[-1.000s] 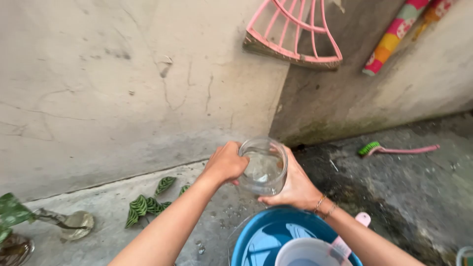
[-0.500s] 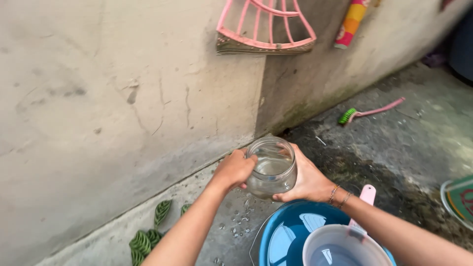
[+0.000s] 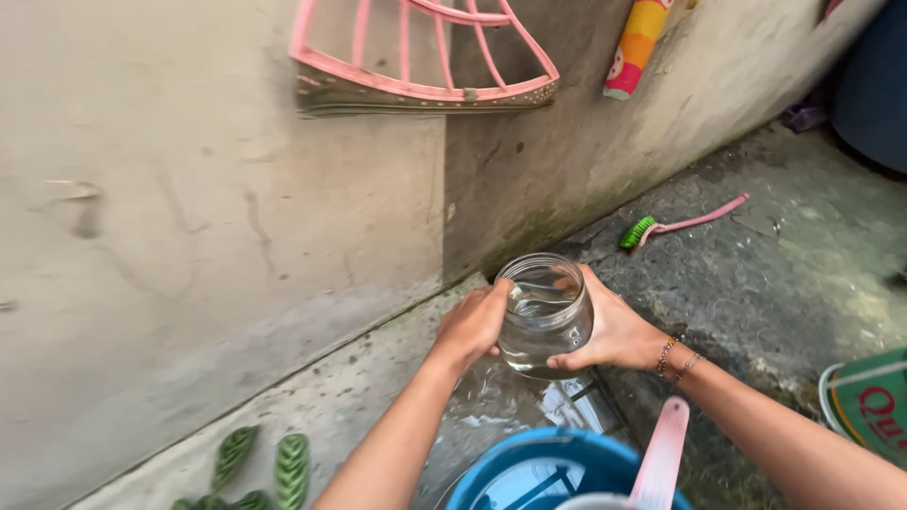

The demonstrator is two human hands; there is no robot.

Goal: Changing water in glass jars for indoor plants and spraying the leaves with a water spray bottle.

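A clear round glass jar [image 3: 545,314] with some water in it is held upright above the wet concrete floor, near the wall corner. My left hand [image 3: 472,326] grips its left side and my right hand [image 3: 614,331], with thin bracelets at the wrist, cups its right side. Just below my arms is a blue plastic basin [image 3: 529,472] at the frame's bottom edge, with a pink handle [image 3: 661,458] of a scoop sticking up from it.
A green-bristled brush with a pink handle [image 3: 675,225] lies on the dark wet floor to the right. A pink fan-shaped broom [image 3: 425,80] and a colourful roll [image 3: 635,47] lean on the walls. Striped green leaves [image 3: 269,472] lie bottom left. A green-rimmed object [image 3: 869,406] sits at right.
The view has swung left and down. The jar, still in both hands, sits lower and closer to the floor. The basin has slid toward the bottom edge.
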